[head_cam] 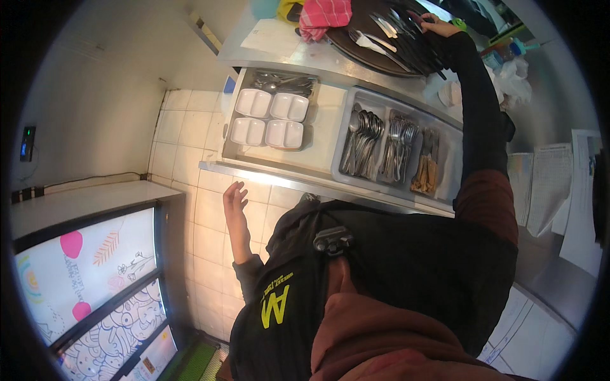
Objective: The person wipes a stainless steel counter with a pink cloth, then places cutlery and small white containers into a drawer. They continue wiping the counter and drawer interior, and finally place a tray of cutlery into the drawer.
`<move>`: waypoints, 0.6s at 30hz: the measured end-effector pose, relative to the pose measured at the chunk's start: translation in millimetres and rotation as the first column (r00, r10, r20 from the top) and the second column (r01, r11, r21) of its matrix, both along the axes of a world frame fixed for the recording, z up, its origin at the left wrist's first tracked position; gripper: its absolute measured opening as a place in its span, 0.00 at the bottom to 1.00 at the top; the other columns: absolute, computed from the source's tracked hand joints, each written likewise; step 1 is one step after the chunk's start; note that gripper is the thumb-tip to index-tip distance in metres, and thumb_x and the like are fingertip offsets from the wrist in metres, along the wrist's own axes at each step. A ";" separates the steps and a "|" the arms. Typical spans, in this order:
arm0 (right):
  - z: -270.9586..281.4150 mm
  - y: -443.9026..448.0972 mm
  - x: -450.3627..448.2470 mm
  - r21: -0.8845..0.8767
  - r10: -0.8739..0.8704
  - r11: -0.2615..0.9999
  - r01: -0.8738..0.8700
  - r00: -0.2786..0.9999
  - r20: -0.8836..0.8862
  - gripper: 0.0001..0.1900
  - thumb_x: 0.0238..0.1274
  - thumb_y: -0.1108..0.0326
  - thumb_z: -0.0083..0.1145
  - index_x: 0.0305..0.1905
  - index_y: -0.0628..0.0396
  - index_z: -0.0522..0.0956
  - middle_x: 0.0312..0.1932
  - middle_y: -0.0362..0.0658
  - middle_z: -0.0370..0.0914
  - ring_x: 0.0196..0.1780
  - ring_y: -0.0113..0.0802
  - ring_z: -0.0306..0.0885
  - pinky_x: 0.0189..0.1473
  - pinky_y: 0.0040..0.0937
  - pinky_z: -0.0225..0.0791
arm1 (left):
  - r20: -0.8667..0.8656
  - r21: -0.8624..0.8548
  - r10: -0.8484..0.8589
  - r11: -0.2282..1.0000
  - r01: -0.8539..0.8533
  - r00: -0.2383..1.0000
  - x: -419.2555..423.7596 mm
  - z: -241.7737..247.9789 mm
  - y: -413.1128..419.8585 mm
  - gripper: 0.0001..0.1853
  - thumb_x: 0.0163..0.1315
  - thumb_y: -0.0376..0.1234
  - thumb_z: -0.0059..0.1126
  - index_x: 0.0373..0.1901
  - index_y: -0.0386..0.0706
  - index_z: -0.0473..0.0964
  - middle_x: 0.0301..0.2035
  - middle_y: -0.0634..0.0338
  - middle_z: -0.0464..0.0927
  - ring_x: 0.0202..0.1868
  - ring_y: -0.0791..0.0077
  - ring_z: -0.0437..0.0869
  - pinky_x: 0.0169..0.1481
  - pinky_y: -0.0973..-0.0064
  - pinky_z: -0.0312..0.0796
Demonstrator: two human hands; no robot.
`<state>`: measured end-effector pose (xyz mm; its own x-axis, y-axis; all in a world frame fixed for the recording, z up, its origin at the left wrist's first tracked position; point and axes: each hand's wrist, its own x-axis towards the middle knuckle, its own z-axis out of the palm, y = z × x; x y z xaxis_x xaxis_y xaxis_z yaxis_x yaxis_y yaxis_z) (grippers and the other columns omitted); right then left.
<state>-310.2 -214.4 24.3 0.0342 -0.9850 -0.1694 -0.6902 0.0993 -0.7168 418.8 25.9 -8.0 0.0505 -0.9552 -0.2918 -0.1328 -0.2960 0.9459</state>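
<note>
My right hand (436, 25) reaches over a round dark brown tray (340, 40) on the counter. Its fingers are at a pile of dark-handled cutlery (412, 40); whether they grip a piece is too small to tell. A fork (357, 37) and a crumpled white napkin (369, 44) lie on the same tray. My left hand (236, 197) hangs in front of the open drawer, empty, with fingers loosely apart. In the drawer, a grey cutlery organizer (337, 162) holds spoons (364, 138), forks (399, 147) and wooden-handled knives (425, 169) in separate compartments.
White divided dishes (269, 119) stand left in the drawer, before a basket of more cutlery (286, 83). A pink checked cloth (326, 16) and white paper (271, 35) lie on the counter. Plastic bags (513, 85) sit at right. A lit display fridge (95, 276) stands lower left.
</note>
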 end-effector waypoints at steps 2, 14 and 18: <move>26.1 36.8 39.0 -0.051 0.064 0.997 -0.059 0.993 0.096 0.25 0.55 0.56 0.58 0.55 0.52 0.64 0.39 0.36 0.70 0.42 0.22 0.67 0.48 0.18 0.58 | -0.002 0.004 -0.045 0.999 0.045 0.999 -0.7 7.0 -5.4 0.20 0.68 0.43 0.39 0.55 0.40 0.64 0.52 0.55 0.70 0.53 0.66 0.72 0.57 0.69 0.62; 66.9 203.4 72.7 0.143 -0.384 0.906 0.399 0.631 0.674 0.34 0.55 0.66 0.54 0.67 0.44 0.52 0.48 0.45 0.70 0.32 0.28 0.70 0.30 0.23 0.68 | -0.116 -0.102 -0.401 0.915 0.391 0.909 -36.7 21.4 -59.1 0.22 0.68 0.46 0.36 0.55 0.40 0.63 0.53 0.52 0.70 0.54 0.65 0.71 0.58 0.70 0.61; 79.8 314.9 159.1 0.086 -0.387 0.877 0.474 0.588 0.710 0.38 0.57 0.66 0.52 0.70 0.49 0.46 0.50 0.47 0.68 0.31 0.25 0.68 0.32 0.20 0.66 | -0.147 -0.067 -0.420 0.908 0.414 0.896 -33.5 18.3 -53.7 0.23 0.69 0.47 0.36 0.56 0.40 0.63 0.53 0.52 0.70 0.54 0.65 0.71 0.58 0.70 0.61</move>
